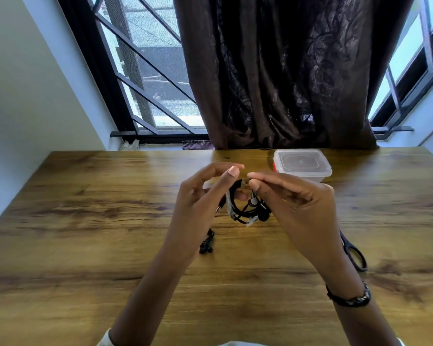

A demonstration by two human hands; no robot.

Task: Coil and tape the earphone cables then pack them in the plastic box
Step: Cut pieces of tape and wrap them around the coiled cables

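Both hands raised over table (85, 196), near side of plastic box (302, 164). Left hand (200, 203) and right hand (293, 203) pinch coiled earphone cable (248, 208) between them; clear tape (229, 206) wrapped on coil.

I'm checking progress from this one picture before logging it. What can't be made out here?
- Plastic box, head view: lid on, contents not visible.
- Coiled earphone: partly hidden by the left hand and right hand; tape blurred.
- Second earphone: the left wrist covers part.
- Scissors: blades hidden behind the right forearm.
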